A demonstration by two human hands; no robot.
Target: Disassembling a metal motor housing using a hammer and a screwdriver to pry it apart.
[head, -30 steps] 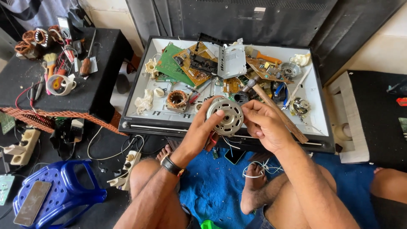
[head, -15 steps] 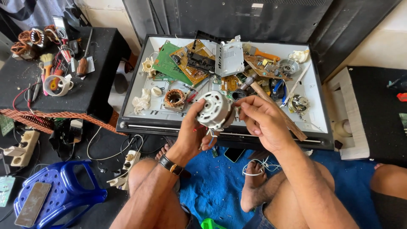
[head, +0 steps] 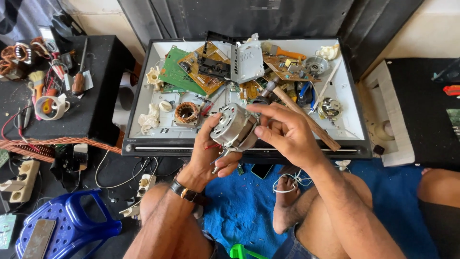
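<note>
A round silver electric motor (head: 234,127) with a short shaft is held up between both hands, above the front edge of a shallow white tray (head: 143,108). My left hand (head: 209,152) cups it from below and the left, a dark watch on its wrist. My right hand (head: 286,133) grips its right side with fingers over the top. The motor's flat perforated face is turned away to the side.
The tray holds green and brown circuit boards (head: 191,72), a copper coil (head: 186,112), a wooden-handled hammer (head: 299,112) and small parts. A black table (head: 91,96) at left carries tools and tape. A blue plastic stool (head: 72,225), power strips and wires lie on the floor. Blue cloth (head: 239,211) covers the ground under my crossed legs.
The motor has been turned in my hands: its round perforated face, first toward me, now points sideways so the body shows. Both hands kept hold.
</note>
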